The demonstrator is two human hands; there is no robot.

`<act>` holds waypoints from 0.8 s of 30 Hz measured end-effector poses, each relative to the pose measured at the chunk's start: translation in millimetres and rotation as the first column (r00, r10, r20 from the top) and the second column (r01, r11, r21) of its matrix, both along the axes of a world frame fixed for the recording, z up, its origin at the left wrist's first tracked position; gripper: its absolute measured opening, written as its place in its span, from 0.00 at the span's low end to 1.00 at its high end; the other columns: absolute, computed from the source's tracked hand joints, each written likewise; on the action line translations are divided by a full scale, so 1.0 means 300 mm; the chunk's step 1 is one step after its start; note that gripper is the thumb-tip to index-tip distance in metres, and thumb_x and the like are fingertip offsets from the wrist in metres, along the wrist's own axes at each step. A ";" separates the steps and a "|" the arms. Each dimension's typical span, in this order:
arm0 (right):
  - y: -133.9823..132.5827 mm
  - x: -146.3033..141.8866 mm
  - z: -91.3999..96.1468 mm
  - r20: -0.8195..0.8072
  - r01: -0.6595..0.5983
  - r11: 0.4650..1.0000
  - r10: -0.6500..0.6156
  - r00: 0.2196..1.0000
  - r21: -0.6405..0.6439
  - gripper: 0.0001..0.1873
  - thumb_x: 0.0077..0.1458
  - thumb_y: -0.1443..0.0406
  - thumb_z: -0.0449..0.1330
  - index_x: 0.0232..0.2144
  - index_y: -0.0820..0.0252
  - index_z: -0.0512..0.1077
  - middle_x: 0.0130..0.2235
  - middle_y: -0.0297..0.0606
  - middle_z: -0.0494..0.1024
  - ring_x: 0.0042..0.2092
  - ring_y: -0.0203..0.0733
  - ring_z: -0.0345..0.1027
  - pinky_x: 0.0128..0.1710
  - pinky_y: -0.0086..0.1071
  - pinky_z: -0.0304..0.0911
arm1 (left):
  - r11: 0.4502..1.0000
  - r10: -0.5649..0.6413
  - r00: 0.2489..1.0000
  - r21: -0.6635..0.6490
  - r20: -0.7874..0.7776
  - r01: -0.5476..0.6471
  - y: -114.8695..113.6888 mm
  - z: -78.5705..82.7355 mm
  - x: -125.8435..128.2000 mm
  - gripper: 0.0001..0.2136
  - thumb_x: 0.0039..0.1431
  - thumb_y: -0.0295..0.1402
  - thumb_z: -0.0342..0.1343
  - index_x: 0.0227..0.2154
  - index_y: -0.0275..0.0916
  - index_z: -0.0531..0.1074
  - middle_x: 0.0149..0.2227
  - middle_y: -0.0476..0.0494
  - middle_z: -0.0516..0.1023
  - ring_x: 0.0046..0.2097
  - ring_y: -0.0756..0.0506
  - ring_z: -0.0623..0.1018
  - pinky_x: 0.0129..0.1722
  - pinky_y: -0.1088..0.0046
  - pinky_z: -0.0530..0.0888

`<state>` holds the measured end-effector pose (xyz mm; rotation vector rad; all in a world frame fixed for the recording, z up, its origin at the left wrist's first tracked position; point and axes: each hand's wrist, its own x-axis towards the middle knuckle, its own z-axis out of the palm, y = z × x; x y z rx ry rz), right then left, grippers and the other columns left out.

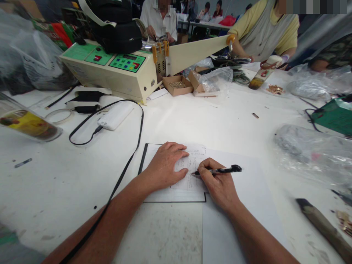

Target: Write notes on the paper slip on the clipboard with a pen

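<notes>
My right hand grips a black pen, its tip touching a small sheet with handwriting. Spread on the left part of that sheet, my left hand lies with thumb and fingers apart. Beneath the sheet is a white board or pad with a black edge. Larger white paper extends under my right wrist. A black cable crosses over my left forearm and runs to a white power bank.
At the back left stands a cream machine with a green panel, a black bag on top. Beside it is a cardboard box of small metal parts. Plastic bags lie right, a glass left. Co-workers sit across the table.
</notes>
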<state>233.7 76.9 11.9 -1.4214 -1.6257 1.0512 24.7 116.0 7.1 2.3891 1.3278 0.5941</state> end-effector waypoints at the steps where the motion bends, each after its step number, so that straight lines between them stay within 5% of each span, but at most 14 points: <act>1: 0.000 0.000 -0.001 0.001 0.002 1.000 -0.002 1.000 -0.001 0.11 0.61 0.64 0.55 0.26 0.56 0.68 0.25 0.28 0.66 0.29 0.37 0.59 0.29 0.32 0.53 | 1.000 0.000 1.000 -0.003 -0.002 0.000 0.000 0.001 0.000 0.21 0.54 0.34 0.68 0.52 0.40 0.77 0.60 0.41 0.75 0.61 0.35 0.69 0.66 0.49 0.65; 24: 0.001 -0.001 -0.002 -0.005 -0.001 1.000 0.001 1.000 0.010 0.10 0.61 0.64 0.55 0.26 0.57 0.68 0.26 0.29 0.67 0.29 0.37 0.59 0.29 0.31 0.54 | 1.000 0.002 1.000 -0.005 -0.004 -0.002 -0.003 0.000 0.002 0.21 0.53 0.33 0.69 0.51 0.40 0.77 0.60 0.41 0.75 0.61 0.35 0.69 0.66 0.48 0.66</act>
